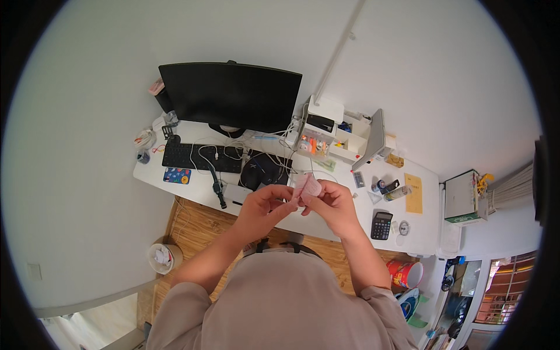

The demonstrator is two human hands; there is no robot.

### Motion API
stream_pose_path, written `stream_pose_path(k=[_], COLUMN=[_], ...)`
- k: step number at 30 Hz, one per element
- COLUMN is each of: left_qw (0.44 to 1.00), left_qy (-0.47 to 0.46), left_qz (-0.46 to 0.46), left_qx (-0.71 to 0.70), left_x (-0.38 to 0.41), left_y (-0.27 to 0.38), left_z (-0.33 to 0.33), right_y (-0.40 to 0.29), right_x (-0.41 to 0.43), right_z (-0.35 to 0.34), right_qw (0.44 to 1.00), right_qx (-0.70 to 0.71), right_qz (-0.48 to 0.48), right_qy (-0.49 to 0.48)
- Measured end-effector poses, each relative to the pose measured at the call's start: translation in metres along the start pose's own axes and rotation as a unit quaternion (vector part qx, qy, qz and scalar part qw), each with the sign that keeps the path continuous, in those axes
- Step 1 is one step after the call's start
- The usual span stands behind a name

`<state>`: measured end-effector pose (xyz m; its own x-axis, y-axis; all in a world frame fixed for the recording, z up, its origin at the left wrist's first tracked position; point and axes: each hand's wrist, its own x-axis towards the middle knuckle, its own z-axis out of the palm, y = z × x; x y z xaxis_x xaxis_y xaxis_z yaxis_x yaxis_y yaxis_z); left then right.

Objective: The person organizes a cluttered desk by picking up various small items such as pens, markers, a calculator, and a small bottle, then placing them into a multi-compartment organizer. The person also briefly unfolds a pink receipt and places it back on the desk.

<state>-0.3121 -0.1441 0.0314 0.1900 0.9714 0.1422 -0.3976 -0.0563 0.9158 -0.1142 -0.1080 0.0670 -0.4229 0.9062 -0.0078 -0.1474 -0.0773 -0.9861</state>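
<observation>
Between my two hands is a small pink slip of paper (309, 186), creased and bearing writing too small to make out. My left hand (267, 210) pinches its lower left side with thumb and fingers. At the slip's right edge, my right hand (334, 205) grips it the same way. Both hands hover over the front edge of a white desk (302, 225). Behind the slip lie a black headset (260, 169) and a dark mouse pad (286, 164). A black smartwatch (217, 187) rests left of my left hand, beside a white box (236, 192).
A black keyboard (201, 158) and large monitor (232, 96) occupy the desk's back left. White organizers (350, 142) stand at the back right. Toward the right lie a calculator (381, 225), a spray can (397, 193) and a yellow envelope (413, 192). A waste bin (177, 258) sits on the floor.
</observation>
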Motion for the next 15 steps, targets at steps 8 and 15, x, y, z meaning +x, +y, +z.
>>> stream_pose_path(k=[8, 15], left_qw=[0.992, 0.987], left_qy=[0.089, 0.131], left_qz=[-0.084, -0.059], left_qx=[0.024, 0.076], left_x=[0.02, 0.034], left_y=[0.009, 0.042], left_z=[0.004, -0.008], right_y=[-0.001, -0.013], right_x=[0.0, 0.011], right_z=[0.001, -0.041], right_qw=[0.985, 0.995], right_qx=[-0.14, 0.007], right_qz=[-0.086, -0.003], right_qy=[0.045, 0.097])
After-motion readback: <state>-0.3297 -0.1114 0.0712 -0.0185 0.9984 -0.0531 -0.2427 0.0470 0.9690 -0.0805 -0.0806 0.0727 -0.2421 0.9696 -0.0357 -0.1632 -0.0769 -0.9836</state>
